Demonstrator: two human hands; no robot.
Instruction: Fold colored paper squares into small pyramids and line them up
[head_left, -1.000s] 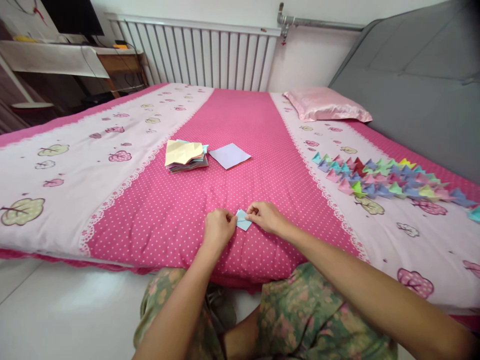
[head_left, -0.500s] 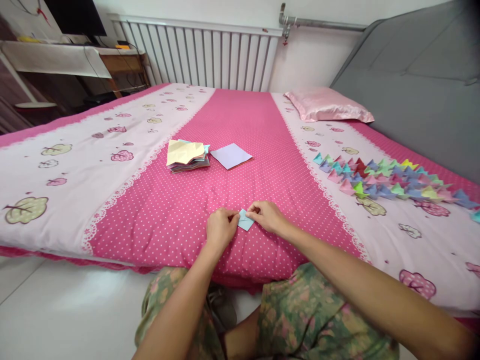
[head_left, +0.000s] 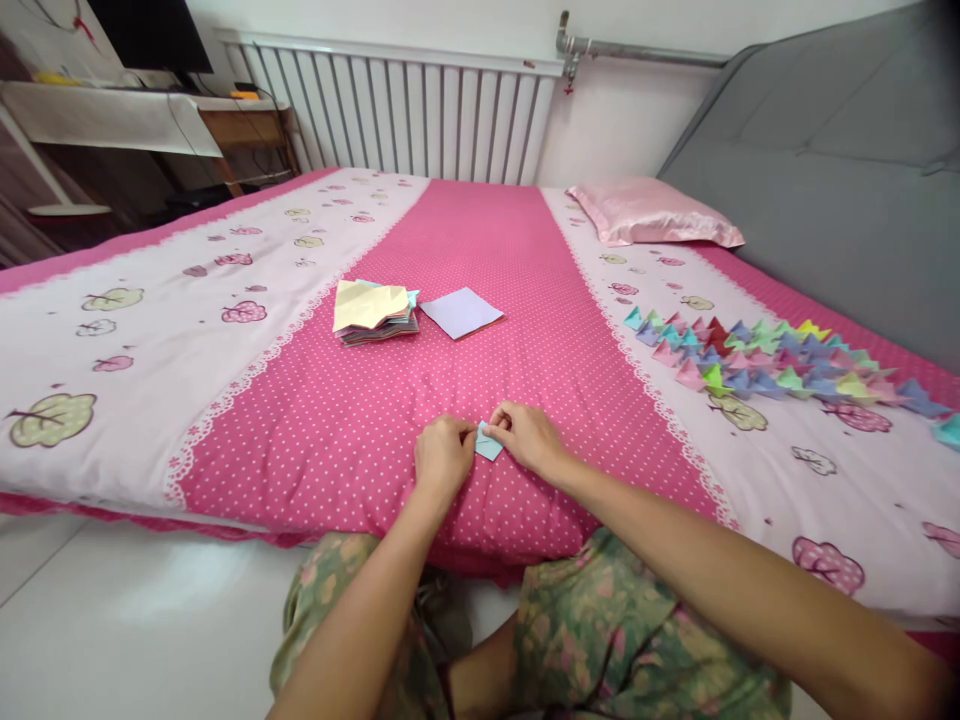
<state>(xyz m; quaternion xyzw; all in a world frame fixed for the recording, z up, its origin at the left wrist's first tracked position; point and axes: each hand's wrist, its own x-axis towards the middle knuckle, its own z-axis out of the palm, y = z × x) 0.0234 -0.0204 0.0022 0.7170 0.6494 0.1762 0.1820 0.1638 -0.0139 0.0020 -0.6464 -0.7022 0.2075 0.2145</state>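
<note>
A small light blue folded paper [head_left: 489, 446] lies on the pink dotted bedspread near the bed's front edge. My left hand [head_left: 444, 455] pinches its left corner between thumb and fingers. From the other side, my right hand [head_left: 527, 436] is closed at the paper's upper right, thumb and fingertips on its top edge. Fingers cover part of the upper folds. Beyond my hands lies a flat square of lilac paper [head_left: 462, 312]. To its left sits a stack of creased paper sheets [head_left: 373, 308] with a cream one on top.
Rows of small folded paper boats [head_left: 776, 357] in many colours stand on the right of the bed [head_left: 495, 235]. Behind them are a pink pillow [head_left: 656, 211] and a grey headboard [head_left: 832, 170]. A white radiator [head_left: 405, 110] lines the far wall; a desk [head_left: 142, 120] stands far left.
My right hand has shifted slightly left along the top of the light blue paper, covering more of it. My left hand keeps its pinch. The view has turned very slightly.
</note>
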